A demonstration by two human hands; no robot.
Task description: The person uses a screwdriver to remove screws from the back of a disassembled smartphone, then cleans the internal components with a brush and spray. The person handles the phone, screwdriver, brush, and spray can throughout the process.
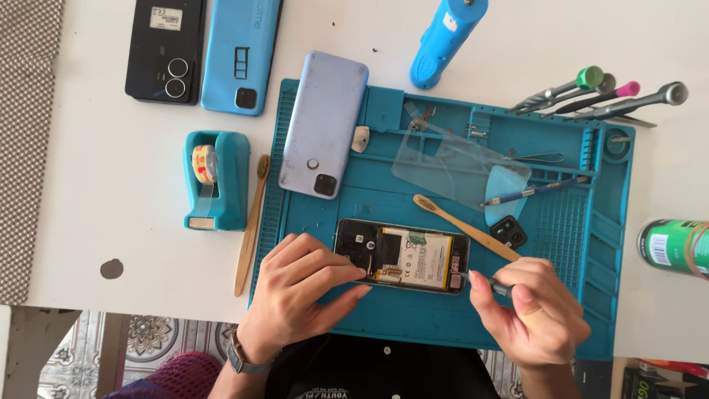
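A white surface [103, 207] carries a blue mat [576, 244]. On the mat's near half lies an opened phone [402, 257], battery showing. The left hand [303, 292] steadies its left end, fingers [347, 273] pressed on the frame. The right hand [535, 310] pinches a small tool [480, 281] at the phone's right end.

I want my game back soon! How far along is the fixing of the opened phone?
Done: the opened phone lies on the blue mat with its back off, battery showing. A lilac back cover lies beside it. In hand: the left hand steadies the phone, and the right hand works a small tool at its end. Left: the phone is not yet closed.
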